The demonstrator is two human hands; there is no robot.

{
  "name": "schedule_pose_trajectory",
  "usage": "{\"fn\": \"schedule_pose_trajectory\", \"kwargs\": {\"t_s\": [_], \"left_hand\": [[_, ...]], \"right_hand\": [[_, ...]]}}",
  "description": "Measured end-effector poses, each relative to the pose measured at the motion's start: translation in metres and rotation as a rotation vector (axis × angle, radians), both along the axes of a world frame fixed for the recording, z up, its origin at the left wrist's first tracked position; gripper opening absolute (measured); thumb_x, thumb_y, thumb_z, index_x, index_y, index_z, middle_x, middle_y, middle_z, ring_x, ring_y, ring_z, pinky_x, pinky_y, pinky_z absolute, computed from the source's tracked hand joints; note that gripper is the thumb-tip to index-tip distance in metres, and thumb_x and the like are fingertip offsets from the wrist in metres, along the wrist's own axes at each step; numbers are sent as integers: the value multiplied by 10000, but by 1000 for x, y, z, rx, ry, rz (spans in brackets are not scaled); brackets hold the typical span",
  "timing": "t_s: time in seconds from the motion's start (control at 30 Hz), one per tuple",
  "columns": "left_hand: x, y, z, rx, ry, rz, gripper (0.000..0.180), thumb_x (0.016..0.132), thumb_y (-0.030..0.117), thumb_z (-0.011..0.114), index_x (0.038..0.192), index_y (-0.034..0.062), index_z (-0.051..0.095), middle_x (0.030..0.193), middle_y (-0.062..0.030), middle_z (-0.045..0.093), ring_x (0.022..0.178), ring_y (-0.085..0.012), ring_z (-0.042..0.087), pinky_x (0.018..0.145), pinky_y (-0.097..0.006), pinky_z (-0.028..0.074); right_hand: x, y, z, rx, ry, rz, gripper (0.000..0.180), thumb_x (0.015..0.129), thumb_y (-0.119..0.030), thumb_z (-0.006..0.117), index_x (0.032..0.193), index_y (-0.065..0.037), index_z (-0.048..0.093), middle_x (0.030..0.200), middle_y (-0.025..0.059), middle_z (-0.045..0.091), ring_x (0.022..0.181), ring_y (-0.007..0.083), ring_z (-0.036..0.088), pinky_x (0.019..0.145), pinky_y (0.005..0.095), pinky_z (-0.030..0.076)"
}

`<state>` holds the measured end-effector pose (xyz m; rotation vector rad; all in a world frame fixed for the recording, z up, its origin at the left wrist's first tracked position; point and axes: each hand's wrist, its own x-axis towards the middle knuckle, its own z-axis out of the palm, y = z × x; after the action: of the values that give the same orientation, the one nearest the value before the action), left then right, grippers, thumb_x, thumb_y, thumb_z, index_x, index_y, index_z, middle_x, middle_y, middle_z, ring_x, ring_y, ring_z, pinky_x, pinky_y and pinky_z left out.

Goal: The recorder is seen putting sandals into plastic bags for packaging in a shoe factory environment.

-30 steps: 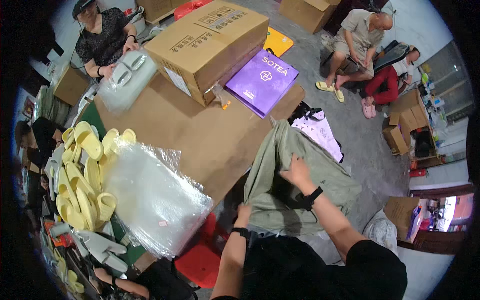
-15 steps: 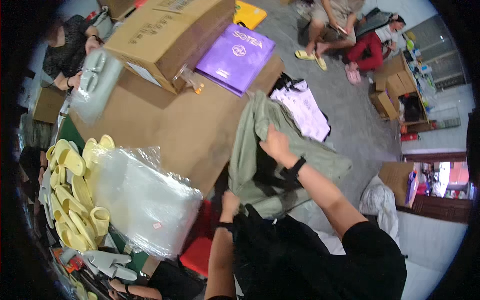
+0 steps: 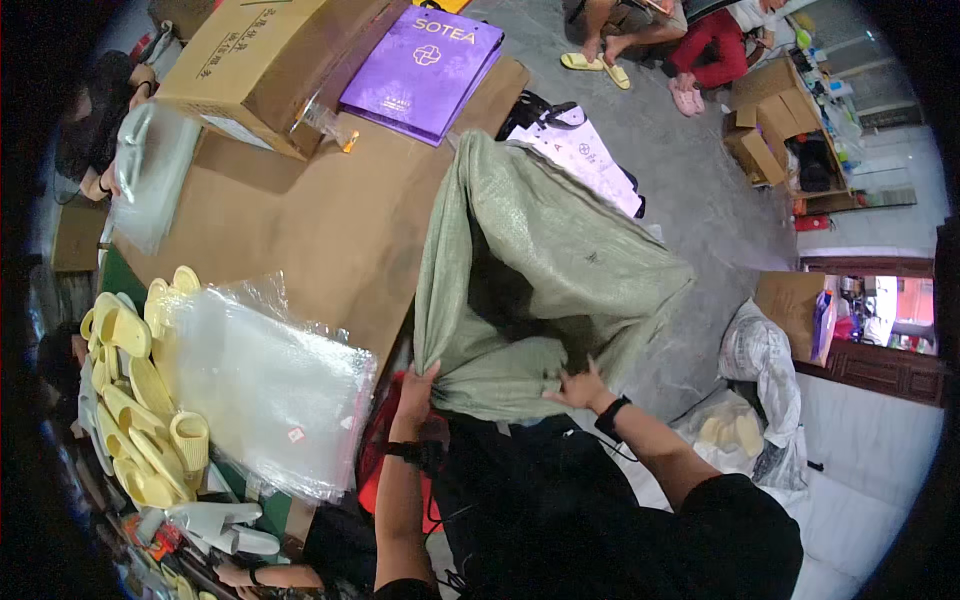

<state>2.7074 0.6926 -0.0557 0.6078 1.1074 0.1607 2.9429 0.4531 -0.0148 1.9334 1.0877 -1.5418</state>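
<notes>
Both hands' fingers closed on green woven sack [image 3: 540,270] rim: left hand [image 3: 418,388], right hand [image 3: 578,388]; contents hidden.

There is only the one view, taken from a camera worn on the person's head and aimed steeply down over the chest and forearms. It sits close to the work: the left hand [image 3: 417,388] and right hand [image 3: 580,388] come up from the lower edge, near the middle of the picture, on the big green woven sack [image 3: 540,260]. The wide fisheye lens bends straight lines near the rim, so the brown cardboard-covered bench [image 3: 300,220] curves away at upper left and the grey concrete floor [image 3: 690,190] at upper right. The corners are black. With no second view, nothing is shared.
</notes>
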Motion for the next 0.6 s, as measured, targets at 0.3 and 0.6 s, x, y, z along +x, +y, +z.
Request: {"fn": "schedule_pose_trajectory", "kwargs": {"t_s": [0.3, 0.6], "left_hand": [[21, -10, 187, 420, -64, 71, 469, 735, -67, 595, 1182, -8, 465, 1100, -97, 575, 994, -188, 555, 889, -303, 425], [64, -80, 171, 826, 276, 128, 390, 816, 7, 609, 1167, -8, 439, 1051, -70, 528, 947, -151, 493, 845, -256, 395]], "right_hand": [[16, -22, 96, 277, 353, -411, 694, 832, -619, 520, 645, 40, 635, 511, 204, 529, 520, 337, 578, 620, 419, 478], [33, -79, 73, 399, 352, 10, 569, 914, -524, 408, 1020, -20, 650, 785, 245, 627, 752, 424, 600, 725, 510, 463]]}}
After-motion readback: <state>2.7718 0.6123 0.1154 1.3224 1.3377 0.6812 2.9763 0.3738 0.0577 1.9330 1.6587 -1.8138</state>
